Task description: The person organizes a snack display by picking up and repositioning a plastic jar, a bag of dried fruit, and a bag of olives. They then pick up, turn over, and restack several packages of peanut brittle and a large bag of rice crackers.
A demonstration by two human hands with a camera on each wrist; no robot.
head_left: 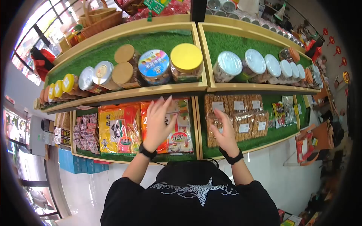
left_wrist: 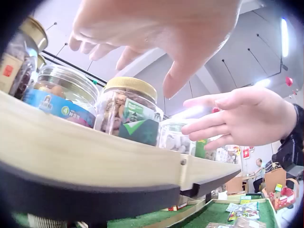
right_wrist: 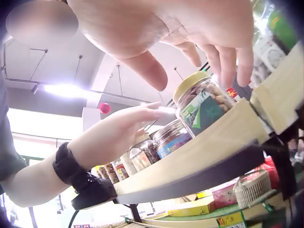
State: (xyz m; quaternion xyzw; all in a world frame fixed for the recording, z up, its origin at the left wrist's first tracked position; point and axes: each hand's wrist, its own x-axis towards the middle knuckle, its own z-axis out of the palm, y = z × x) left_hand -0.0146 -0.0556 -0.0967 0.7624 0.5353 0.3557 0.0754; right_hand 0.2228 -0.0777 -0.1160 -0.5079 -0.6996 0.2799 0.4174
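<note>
My left hand [head_left: 160, 122] is held up with fingers spread over the orange and yellow snack bags [head_left: 126, 132] of the lower shelf, holding nothing. The right hand [head_left: 226, 133] hovers with fingers extended over clear packs of brown snack pieces [head_left: 245, 103], also empty. Just beyond both hands, on the upper shelf, stands a jar with a yellow lid [head_left: 186, 58]; the left wrist view shows nuts in this jar [left_wrist: 135, 107]. Beside it is a tub with a blue printed lid [head_left: 154, 63]. In the right wrist view, the right fingers overlap the nut jar [right_wrist: 202, 107].
Several white-lidded jars [head_left: 227, 63] line the upper right shelf, and brown-lidded ones [head_left: 123, 72] the upper left. A wooden rail [head_left: 132, 92] edges the upper shelf in front of the jars. Small pink packets [head_left: 86, 132] lie at lower left. Blue boxes [head_left: 73, 161] stand on the floor.
</note>
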